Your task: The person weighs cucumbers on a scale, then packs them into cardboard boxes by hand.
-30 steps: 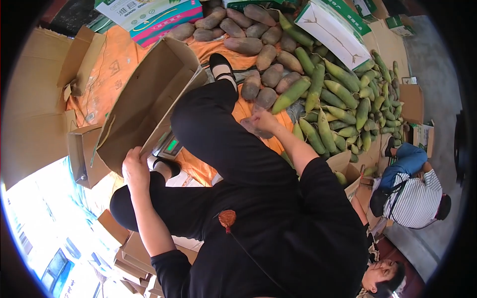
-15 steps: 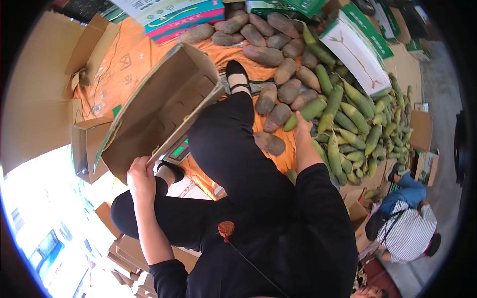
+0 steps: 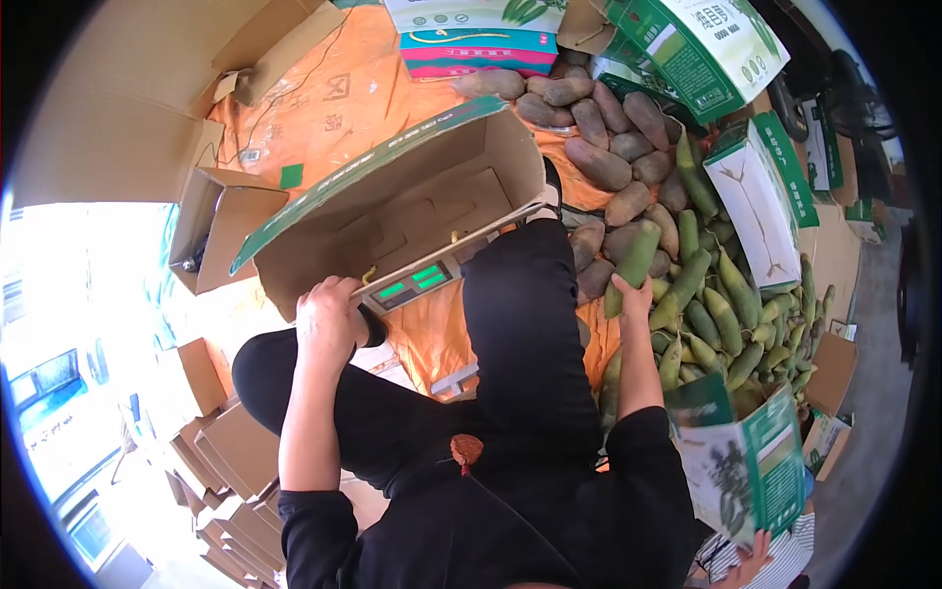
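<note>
My left hand [image 3: 329,312] is closed on the near left edge of an open cardboard box [image 3: 432,211] with a green printed flap. The box stands tilted toward me, its brown inside showing only a couple of small yellowish bits. Under its near edge, a scale [image 3: 414,285] shows lit green digits. In my right hand [image 3: 633,296] is a long green radish [image 3: 640,253], gripped at its lower end and raised upright. Beside that hand lie a heap of green radishes [image 3: 721,314] and a group of reddish-brown radishes [image 3: 599,162].
A white-sided box [image 3: 751,201] rests on the green heap. Other printed cartons [image 3: 481,54] stand at the back. At lower right another person's hand [image 3: 751,562] holds a green-and-white carton [image 3: 751,461]. Stacked cardboard [image 3: 231,447] lies at lower left, on the left side an open box [image 3: 221,226].
My right hand has lifted the green radish from the heap and turned it upright. My left hand stays on the box edge. The view has shifted, and another person's carton has appeared at lower right.
</note>
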Demonstrator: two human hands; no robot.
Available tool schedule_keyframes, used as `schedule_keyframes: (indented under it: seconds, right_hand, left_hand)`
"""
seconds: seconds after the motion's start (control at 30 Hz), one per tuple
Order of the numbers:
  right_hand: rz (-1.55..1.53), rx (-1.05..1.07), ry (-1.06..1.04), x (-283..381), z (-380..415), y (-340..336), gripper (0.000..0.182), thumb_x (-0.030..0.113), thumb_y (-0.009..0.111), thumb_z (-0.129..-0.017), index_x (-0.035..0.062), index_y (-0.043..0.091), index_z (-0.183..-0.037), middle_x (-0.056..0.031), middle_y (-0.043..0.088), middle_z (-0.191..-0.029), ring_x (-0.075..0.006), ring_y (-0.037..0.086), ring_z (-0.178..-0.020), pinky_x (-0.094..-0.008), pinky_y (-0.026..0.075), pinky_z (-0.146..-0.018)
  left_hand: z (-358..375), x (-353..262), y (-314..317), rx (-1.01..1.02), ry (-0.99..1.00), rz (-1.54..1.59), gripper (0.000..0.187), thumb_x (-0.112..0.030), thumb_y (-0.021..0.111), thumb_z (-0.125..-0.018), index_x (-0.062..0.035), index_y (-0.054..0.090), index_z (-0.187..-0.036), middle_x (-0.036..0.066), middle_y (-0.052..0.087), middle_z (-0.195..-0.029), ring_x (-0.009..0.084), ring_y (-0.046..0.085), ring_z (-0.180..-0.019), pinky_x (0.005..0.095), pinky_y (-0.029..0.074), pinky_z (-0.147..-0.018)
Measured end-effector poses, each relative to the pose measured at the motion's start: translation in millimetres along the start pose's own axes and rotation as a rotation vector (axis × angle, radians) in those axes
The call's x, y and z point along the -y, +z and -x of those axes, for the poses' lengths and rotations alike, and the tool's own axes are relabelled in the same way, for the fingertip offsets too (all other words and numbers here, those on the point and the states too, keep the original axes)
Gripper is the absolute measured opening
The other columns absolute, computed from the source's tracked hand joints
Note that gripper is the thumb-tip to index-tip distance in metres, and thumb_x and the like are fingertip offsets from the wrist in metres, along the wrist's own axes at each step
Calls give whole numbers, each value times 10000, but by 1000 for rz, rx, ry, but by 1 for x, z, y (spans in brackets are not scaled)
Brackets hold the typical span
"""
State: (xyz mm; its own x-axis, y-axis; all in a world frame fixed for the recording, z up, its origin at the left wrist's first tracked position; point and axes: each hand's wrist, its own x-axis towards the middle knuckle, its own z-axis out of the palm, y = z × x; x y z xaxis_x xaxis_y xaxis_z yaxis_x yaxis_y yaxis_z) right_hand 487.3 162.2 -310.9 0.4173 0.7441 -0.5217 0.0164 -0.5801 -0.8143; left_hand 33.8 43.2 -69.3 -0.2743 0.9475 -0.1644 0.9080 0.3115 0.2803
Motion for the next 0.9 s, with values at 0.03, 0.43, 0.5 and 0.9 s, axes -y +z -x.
schedule_keyframes:
  seconds: [0.03,0.43,0.5,0.9]
  right_hand:
    - [50,118,-91,26,15,5,691,16,780,-678,2,442,-1280,-104,571,-1142,-230,573,-1018,-327,474,-849]
    - [747,676,-1047,310,174,71,745,147,787,-574,28,505,-1253,-126,542,-1191,-279,476,-1162,-366,369,-1005]
    - [900,870,-1240,324,190,96,716,176,792,-566,49,529,-1219,-122,549,-1192,-301,476,-1154,-384,382,-995]
    - [1673,1069,-1080,259,256,290,472,340,779,-689,111,680,-1089,-74,653,-1139,-230,598,-1086,-405,488,-852]
  left_hand:
    - [0,0,-1,-3,-3,20,129,-39,605,-775,-30,660,-891,141,625,-863,339,608,-845,414,489,-746]
    - [3,7,-2,37,21,-21,122,-37,597,-774,-47,655,-880,153,612,-816,342,616,-815,416,500,-729]
    - [4,8,-1,24,54,-33,93,-50,620,-774,-54,643,-864,137,609,-812,326,622,-807,412,508,-720]
    - [7,12,0,55,106,-14,158,-42,624,-733,-35,672,-883,191,614,-793,382,610,-803,454,483,-717]
